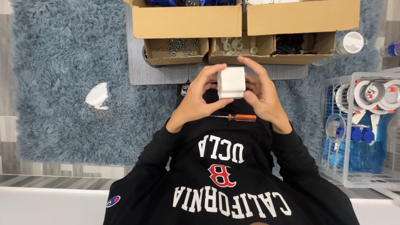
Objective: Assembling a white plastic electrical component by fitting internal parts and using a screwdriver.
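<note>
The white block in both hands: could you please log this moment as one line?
left hand holds white block | right hand holds it too | orange-handled screwdriver on lap

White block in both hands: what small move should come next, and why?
Probably the right hand lets go and reaches for the screwdriver. Both hands cup the white block, left hand too, while the screwdriver lies untouched just beneath them.

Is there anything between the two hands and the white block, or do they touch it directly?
Nothing visible is in the way. The left hand and the right hand both hold the white block directly, fingers on its sides, above the orange-handled screwdriver.
</note>
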